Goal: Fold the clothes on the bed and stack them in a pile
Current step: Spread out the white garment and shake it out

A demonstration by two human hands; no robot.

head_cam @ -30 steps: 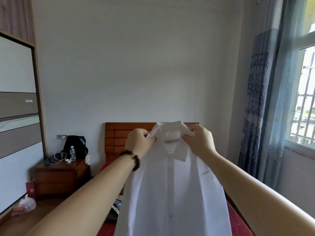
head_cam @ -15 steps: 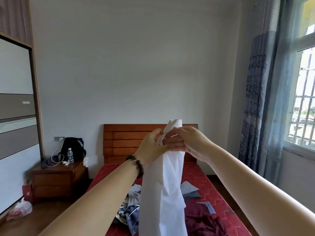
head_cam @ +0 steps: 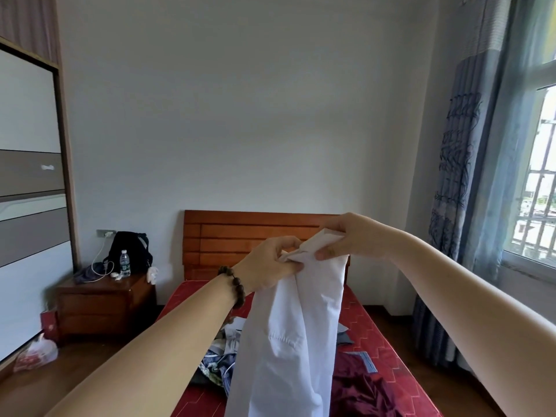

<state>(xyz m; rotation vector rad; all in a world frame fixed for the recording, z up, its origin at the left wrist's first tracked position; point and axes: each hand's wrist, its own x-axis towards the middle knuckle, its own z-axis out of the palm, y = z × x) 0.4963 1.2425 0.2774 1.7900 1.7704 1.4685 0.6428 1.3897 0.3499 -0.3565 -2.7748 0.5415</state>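
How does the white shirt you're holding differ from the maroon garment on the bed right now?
The white shirt hangs in the air, gathered lengthwise; the maroon garment lies crumpled on the red bed. The shirt is pinched at its top by the left hand and right hand; no hand touches the maroon garment. The shirt is plain white, the other dark red with a sheen. Neither is fully folded or stacked yet.

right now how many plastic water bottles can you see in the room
1: a clear plastic water bottle stands upright on the brown wooden nightstand, in front of the black backpack. Others may be hidden.
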